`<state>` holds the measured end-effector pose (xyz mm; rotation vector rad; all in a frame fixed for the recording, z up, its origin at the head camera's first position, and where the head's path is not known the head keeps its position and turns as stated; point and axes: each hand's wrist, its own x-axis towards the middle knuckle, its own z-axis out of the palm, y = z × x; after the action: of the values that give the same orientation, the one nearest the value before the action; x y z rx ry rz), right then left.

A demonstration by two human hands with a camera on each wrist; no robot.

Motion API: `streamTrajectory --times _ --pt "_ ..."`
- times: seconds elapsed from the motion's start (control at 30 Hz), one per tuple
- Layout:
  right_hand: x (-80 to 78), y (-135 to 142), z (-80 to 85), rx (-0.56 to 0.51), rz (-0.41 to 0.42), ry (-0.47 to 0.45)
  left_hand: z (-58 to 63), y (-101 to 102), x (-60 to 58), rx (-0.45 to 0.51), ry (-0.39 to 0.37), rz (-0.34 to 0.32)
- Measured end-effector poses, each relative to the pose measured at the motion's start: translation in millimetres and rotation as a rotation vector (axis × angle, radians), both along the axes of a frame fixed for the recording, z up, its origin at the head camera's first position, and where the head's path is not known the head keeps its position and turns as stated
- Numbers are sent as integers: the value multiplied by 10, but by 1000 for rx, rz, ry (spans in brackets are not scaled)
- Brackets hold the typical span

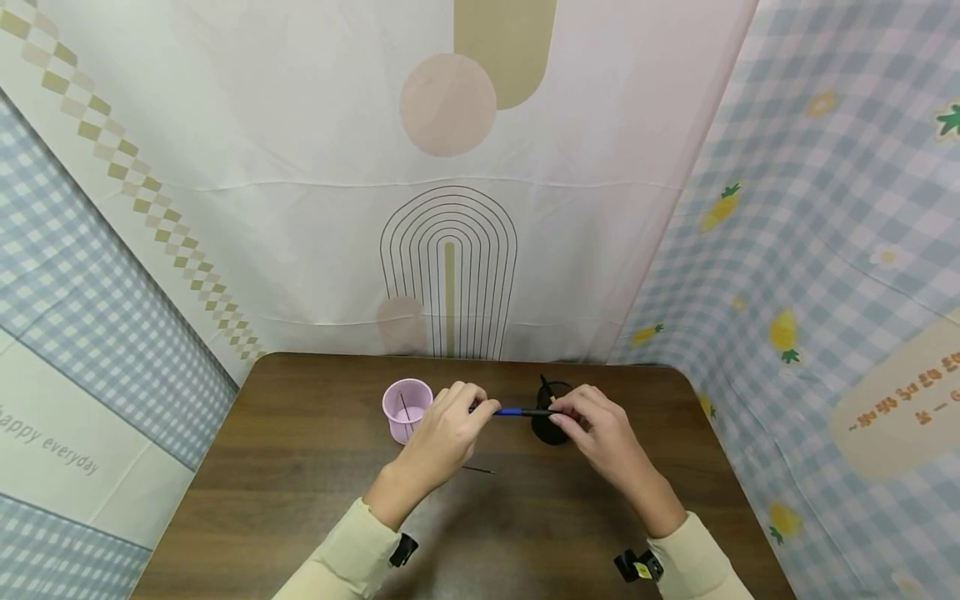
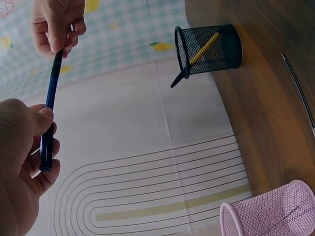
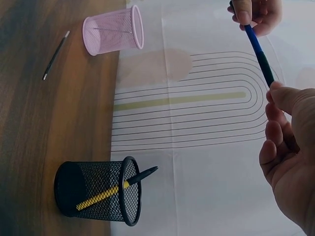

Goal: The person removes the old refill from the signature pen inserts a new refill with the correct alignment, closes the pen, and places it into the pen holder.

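A blue pen [image 1: 510, 412] with a dark grip end is held level between both hands, above the table. My left hand [image 1: 450, 425] pinches its blue barrel, thumb against fingers, as the left wrist view shows. At the dark end, my right hand [image 1: 596, 425] pinches the pen between thumb and fingertips. Behind the right hand stands a black mesh pen cup [image 3: 98, 191] with a yellow-and-black pen [image 3: 106, 196] leaning in it. Left of the left hand is a pink mesh cup [image 1: 401, 425], a thin dark refill [image 3: 113, 30] inside it.
Another thin refill [image 3: 55, 56] lies on the brown wooden table [image 1: 300, 467] between the cups, nearer to me. A patterned cloth [image 1: 322, 250] hangs at the table's back edge, and checked cloths hang at both sides.
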<state>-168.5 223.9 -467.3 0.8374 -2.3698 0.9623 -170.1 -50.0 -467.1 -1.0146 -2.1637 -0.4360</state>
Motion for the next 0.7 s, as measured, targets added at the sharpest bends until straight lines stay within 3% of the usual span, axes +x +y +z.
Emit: streamTrajectory --times 0.7 --pt "-11 -8 6 34 10 -25 17 -2 14 13 4 8"
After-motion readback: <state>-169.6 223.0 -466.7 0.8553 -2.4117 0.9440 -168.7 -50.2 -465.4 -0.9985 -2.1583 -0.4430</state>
